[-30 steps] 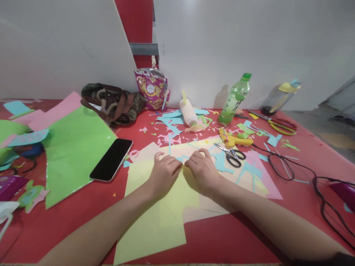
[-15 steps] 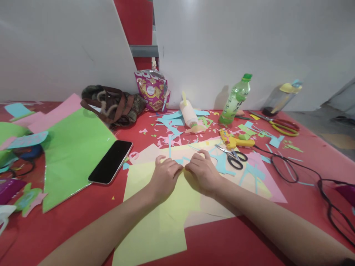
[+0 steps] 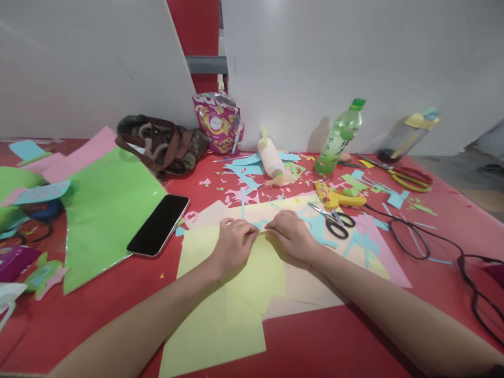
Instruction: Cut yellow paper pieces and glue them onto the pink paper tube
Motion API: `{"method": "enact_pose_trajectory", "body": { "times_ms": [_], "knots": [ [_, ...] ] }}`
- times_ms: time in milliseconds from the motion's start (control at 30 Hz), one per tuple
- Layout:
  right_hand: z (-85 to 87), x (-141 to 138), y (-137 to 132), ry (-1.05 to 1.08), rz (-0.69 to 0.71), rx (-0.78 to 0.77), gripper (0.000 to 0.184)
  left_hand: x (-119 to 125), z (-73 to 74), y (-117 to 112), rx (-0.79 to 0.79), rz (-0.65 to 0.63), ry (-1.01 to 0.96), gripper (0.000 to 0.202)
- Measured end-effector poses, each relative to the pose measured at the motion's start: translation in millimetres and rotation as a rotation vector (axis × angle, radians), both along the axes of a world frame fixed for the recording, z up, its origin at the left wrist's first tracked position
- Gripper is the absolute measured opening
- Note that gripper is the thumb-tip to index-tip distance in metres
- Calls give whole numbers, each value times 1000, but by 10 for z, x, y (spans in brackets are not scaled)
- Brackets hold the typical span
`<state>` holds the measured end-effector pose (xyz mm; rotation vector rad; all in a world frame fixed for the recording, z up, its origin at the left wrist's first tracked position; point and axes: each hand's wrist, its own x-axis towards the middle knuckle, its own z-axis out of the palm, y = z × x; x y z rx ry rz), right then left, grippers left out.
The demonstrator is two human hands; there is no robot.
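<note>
My left hand (image 3: 235, 245) and my right hand (image 3: 290, 236) are close together, fingertips nearly meeting. Both are closed in a pinch on a small piece of yellow paper (image 3: 262, 231), mostly hidden by the fingers. Under them lie yellow paper sheets (image 3: 220, 320) and a pale pink sheet (image 3: 315, 294). Black-handled scissors (image 3: 336, 223) rest just right of my right hand, on the papers among blue paper scraps. A yellow glue gun (image 3: 340, 198) lies beyond the scissors. Left of my left hand is a phone (image 3: 158, 226) with a dark screen.
Green sheets in clear wrap (image 3: 106, 215) lie to the left. Along the back are a camouflage bag (image 3: 165, 144), a purple snack bag (image 3: 218, 123), a white cylinder (image 3: 271, 157), a green bottle (image 3: 340, 136) and large scissors (image 3: 409, 177). A black cord (image 3: 425, 236) loops at right.
The view has shifted slightly. Both hands still pinch at the same spot, with fingertips a little farther apart and more of the pale paper edge showing between them.
</note>
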<state>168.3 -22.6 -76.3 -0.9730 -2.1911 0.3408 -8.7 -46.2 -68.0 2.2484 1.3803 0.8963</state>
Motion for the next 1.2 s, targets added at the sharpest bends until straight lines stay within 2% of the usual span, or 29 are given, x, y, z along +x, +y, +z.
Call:
{"method": "enact_pose_trajectory", "body": {
  "times_ms": [133,367,600,867,1200],
  "knots": [
    [16,7,13,12,-72,-139,14,1,-8,8,-36,21,14,13],
    [31,-5,10,7,-30,-136,13,8,-17,0,-43,19,41,13],
    [-40,0,20,-56,90,26,13,9,-29,-28,69,-14,103,15],
    [-57,-24,-3,-117,85,195,19,22,-20,-58,156,-44,157,17],
    [-64,-34,-41,-137,66,212,16,26,-23,-43,109,-32,76,15]
  ]
}}
